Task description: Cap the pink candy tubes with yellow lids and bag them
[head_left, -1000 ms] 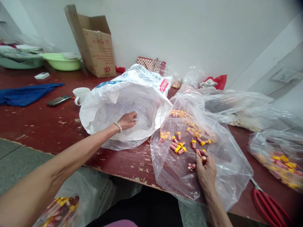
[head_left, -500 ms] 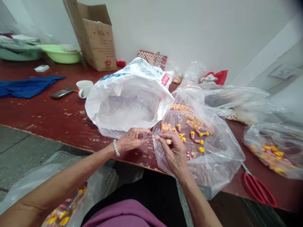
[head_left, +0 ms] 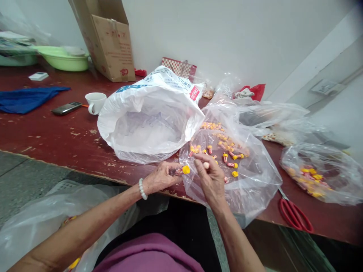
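Note:
Near the table's front edge, my left hand (head_left: 162, 177) is closed around a small clear bottle (head_left: 176, 172) with a yellow cap at its right end. Reddish contents show through its side. Just right of the cap, apart from it, my right hand (head_left: 211, 177) is closed with a small pale rounded thing (head_left: 206, 165) showing at its fingers. A clear plastic bag (head_left: 252, 189) lies flat beyond and beside this hand. Several red-and-white rolled pieces with yellow caps (head_left: 229, 163) lie on or in it. Behind my left hand gapes a white woven sack (head_left: 153, 128) with a clear liner.
Red-handled scissors (head_left: 295, 215) and another bag of yellow-capped pieces (head_left: 314, 181) are at right. A white cup (head_left: 95, 102), phone (head_left: 67, 108), blue cloth (head_left: 31, 99), green basin (head_left: 65, 59) and cardboard box (head_left: 113, 49) stand leftward. Below the table is a filled plastic bag (head_left: 31, 230).
A yellow cap now shows on the bottle in my left hand, where a clear end showed before. My right hand has drawn away from the bottle. The view has shifted slightly.

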### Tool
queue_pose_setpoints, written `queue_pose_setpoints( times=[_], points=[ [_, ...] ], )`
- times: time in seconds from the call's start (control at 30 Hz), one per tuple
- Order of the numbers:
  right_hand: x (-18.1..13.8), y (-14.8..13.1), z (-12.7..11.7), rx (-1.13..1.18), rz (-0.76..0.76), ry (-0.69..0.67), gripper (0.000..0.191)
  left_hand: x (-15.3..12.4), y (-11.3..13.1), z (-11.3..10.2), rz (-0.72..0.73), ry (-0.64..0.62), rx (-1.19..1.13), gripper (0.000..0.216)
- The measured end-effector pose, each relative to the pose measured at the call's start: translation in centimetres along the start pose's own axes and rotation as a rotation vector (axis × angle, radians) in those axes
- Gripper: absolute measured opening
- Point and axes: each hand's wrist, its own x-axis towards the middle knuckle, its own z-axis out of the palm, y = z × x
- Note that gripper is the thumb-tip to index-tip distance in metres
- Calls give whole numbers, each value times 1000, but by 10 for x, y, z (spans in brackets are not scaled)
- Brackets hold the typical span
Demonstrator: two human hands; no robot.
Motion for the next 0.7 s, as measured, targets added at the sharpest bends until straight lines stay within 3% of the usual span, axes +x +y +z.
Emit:
queue_pose_setpoints(
  times=[0.1, 0.17, 0.27, 0.37, 0.5, 0.53, 0.6, 0.7],
  points=[
    [11, 0, 2, -52, 72, 223, 19, 1, 4, 11, -35, -29, -24, 20],
    [14, 3, 11, -118, 16, 225, 19, 2, 8, 25, -74, -70, -78, 14],
    [13, 7, 21, -181, -6, 99, 18, 4, 10, 44, -120, -114, -218, 9],
    [10, 5, 11, -216, 36, -19, 23, 4, 6, 49, -131, -74, -237, 9],
    [4, -4, -19, -294, -51, -495, 25, 4, 4, 42, -164, 1, -112, 8],
    [3, -5, -24, -302, -73, -562, 22, 5, 6, 41, -174, -2, -142, 10],
    [-1, -6, -27, -276, -77, -563, 16, 6, 11, 38, -164, -31, -278, 20],
    [-7, -2, -23, -115, 50, -396, 13, 6, 16, 35, -171, -69, -505, 46]
  ],
)
